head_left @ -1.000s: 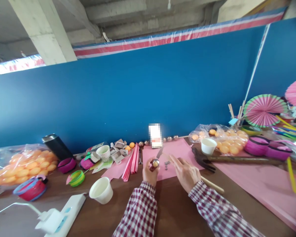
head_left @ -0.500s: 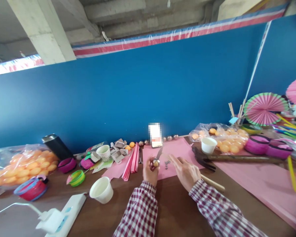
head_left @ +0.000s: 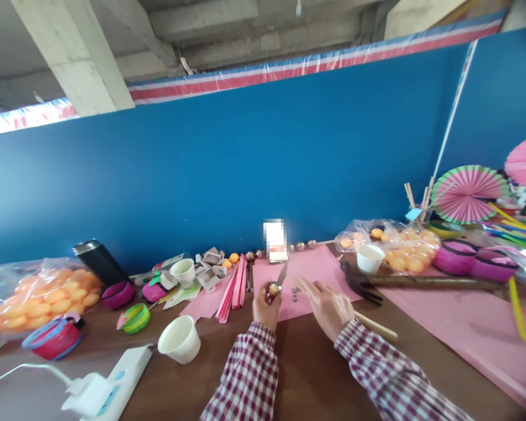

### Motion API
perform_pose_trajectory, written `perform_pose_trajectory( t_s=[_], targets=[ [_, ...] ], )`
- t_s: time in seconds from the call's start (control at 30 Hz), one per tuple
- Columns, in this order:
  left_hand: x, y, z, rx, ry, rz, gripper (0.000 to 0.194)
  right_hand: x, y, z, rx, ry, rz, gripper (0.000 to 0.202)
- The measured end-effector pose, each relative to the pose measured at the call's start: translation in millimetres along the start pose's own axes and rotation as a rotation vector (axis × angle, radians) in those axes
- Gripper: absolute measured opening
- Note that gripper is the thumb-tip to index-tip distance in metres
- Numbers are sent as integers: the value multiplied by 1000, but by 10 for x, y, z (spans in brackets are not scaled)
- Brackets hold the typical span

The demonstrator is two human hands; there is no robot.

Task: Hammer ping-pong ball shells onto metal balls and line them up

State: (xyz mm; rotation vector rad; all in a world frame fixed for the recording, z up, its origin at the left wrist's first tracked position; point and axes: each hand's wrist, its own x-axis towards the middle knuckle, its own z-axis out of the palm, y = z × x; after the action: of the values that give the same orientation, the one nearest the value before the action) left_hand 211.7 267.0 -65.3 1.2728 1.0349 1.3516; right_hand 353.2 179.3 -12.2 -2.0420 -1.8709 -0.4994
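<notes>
My left hand (head_left: pixel 265 310) is closed around a small shiny ball (head_left: pixel 273 287), silvery with a yellowish patch on top. A pointed blade (head_left: pixel 283 272), like a knife's, lies on pink paper (head_left: pixel 313 263) just beyond that hand; its handle is hidden. Over the paper's right part is my right hand (head_left: pixel 331 307), its index finger stretched forward and the other fingers partly bent, with no object visible in it. Several tiny grey metal pieces (head_left: pixel 295 293) lie on the paper near its fingertips.
Behind the paper stand a phone (head_left: pixel 277 240) and shiny balls (head_left: pixel 311 244). A hammer (head_left: pixel 359 283) and a white cup (head_left: pixel 370 258) are to the right. At left are a paper cup (head_left: pixel 179 339), a power strip (head_left: pixel 123 380) and a bag of orange balls (head_left: pixel 48 295).
The ball in my left hand has turned or tilted slightly, with more of its yellowish patch facing me. My right hand has hardly moved, and the view has shifted a little.
</notes>
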Motion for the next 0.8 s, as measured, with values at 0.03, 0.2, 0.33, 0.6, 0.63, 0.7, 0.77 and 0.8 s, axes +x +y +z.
perform_pose_trajectory(
  t_s=[0.03,0.2,0.33,0.6,0.63,0.7,0.77,0.8],
  targets=[
    [3,-9,-1,1,6,5,45,-1,-1,4,3,10,14,46],
    [20,-56,-4,-9,-10,-12,45,-8,-11,9,2,1,24,46],
    [20,-66,-2,-48,-15,-50,47,-10,-15,-15,-4,3,36,47],
    [-20,65,12,-127,-45,-103,40,-16,-25,-38,3,44,0,46],
    [-19,67,14,-151,-39,-106,43,-16,-21,-27,8,54,8,46],
    [-13,55,19,-185,-17,-104,51,-15,-15,3,12,49,4,47],
    [-2,35,25,-210,4,-92,54,-12,-12,32,14,19,-22,48],
    [3,24,27,-225,15,-93,55,-9,-8,43,16,7,-34,49]
  ],
)
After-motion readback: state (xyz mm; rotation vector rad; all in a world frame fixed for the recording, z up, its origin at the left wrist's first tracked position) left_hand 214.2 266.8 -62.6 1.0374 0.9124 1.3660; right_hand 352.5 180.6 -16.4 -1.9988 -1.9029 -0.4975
